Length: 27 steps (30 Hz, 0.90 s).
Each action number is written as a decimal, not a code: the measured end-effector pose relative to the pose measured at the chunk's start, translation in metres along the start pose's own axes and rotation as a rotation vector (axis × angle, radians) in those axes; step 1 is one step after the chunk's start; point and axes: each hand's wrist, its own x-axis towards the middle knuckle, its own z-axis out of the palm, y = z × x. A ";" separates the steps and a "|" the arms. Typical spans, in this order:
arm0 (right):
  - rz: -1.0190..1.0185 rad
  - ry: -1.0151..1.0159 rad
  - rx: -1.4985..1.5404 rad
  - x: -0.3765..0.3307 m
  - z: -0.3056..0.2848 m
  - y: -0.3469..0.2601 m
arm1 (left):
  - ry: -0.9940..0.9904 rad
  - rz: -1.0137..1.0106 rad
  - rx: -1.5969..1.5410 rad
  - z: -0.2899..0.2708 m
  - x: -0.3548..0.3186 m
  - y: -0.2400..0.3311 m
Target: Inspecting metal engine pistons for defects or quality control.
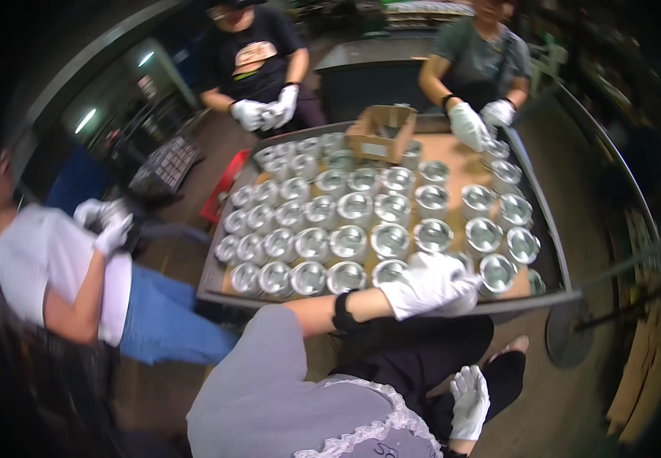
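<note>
A worker in white gloves reaches across a crowded tabletop (552,252) packed with rows of shallow, round metal tins (349,243), open side up. The left hand (436,286) lies over the near edge of the batch, its gloved fingers curled down onto a tin in the front row, just beside another shiny tin (496,272) at the near right corner; whether it actually grips that tin or only rests on it cannot be told, since the glove hides it. The right hand (469,402) hangs low beside the worker's dark trousers, well apart from the tins, fingers loosely spread and holding nothing. Across the tabletop, two other people in white gloves (468,124) handle tins at the far rim, near a small open cardboard box (382,131); a third, seated to the left, holds something between gloved hands (105,221). Judging from how tightly the tins sit, a clean lift would call for taking one by its rim and raising it straight up, so the touching neighbours are not knocked out of line.
</note>
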 end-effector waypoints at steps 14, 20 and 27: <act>-0.078 -0.132 -0.256 0.034 0.037 0.000 | 0.050 -0.073 -1.176 0.093 -0.018 0.033; -0.220 -0.227 -0.359 0.037 0.039 -0.001 | -0.401 -0.768 -2.086 0.111 -0.016 0.033; -0.428 -0.124 -0.495 -0.010 0.016 -0.007 | -0.399 -0.591 -2.029 0.133 -0.036 0.036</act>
